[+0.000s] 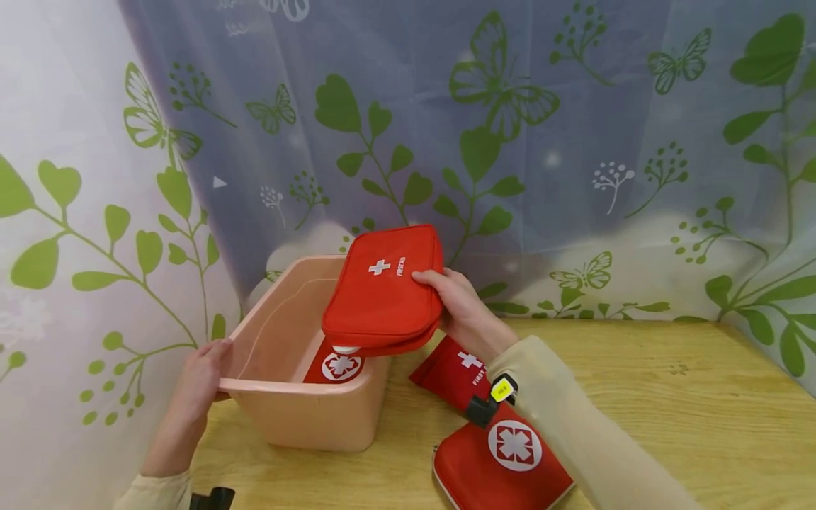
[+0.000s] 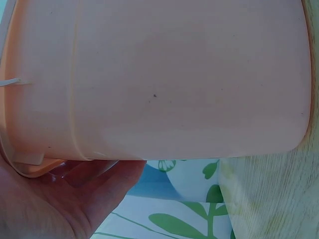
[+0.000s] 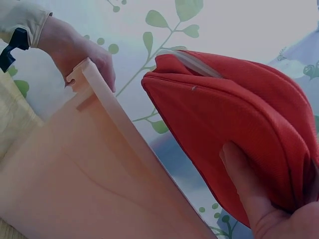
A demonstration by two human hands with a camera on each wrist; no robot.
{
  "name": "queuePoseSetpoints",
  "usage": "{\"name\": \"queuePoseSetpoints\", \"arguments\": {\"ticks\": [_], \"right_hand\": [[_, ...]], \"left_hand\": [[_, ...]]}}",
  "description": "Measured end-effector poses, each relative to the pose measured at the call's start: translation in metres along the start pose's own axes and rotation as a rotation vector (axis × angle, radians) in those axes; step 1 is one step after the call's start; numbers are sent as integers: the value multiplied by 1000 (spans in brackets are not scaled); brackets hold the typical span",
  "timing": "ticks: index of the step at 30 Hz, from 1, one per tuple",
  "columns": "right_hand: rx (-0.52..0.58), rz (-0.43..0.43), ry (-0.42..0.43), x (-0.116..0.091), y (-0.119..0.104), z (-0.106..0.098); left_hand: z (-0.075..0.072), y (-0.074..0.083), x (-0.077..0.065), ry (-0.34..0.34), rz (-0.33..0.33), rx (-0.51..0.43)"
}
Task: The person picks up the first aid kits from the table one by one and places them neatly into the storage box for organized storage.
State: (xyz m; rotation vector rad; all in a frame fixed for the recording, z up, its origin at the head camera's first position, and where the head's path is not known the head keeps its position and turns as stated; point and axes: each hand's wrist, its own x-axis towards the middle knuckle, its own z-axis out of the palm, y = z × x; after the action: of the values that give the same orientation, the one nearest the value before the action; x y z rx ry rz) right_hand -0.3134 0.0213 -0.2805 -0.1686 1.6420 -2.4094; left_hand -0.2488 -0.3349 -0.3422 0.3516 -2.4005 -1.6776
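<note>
On the table (image 1: 669,397), the bin (image 1: 306,418) is gripped by the left hand (image 1: 194,389); above its two o'clock, a bag (image 1: 376,301) is pinched by the right hand (image 1: 465,312); one kit (image 1: 341,366) is inside, pouch (image 1: 444,372) and case (image 1: 474,464) left outside, four o'clock.

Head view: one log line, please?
left grip: holds peach bin | right grip: holds red pouch above bin | in bin: red item

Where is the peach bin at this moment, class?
In the head view, the peach bin is left of centre on the wooden table, left hand gripping its rim, red pouch to its right.
</note>
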Motion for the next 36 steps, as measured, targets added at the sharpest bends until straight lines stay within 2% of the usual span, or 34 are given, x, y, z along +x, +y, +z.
{"name": "queuePoseSetpoints", "arguments": {"ticks": [12, 19, 23, 31, 32, 34, 36], "right_hand": [[-30, -10, -8, 6, 5, 13], [-53, -12, -19, 15, 11, 30], [-98, -24, -37, 18, 16, 42], [-235, -118, -66, 21, 29, 68], [-269, -130, -81, 22, 30, 69], [-422, -167, -93, 21, 32, 70], [-686, -237, -96, 19, 33, 68]], "left_hand": [[1, -1, 3, 9, 10, 8], [0, -1, 2, 11, 13, 2], [2, -1, 2, 10, 9, 2], [1, -1, 2, 5, 12, -3], [0, -1, 1, 7, 14, -4], [0, -1, 1, 11, 16, -2], [0, -1, 1, 11, 17, -6]]}}
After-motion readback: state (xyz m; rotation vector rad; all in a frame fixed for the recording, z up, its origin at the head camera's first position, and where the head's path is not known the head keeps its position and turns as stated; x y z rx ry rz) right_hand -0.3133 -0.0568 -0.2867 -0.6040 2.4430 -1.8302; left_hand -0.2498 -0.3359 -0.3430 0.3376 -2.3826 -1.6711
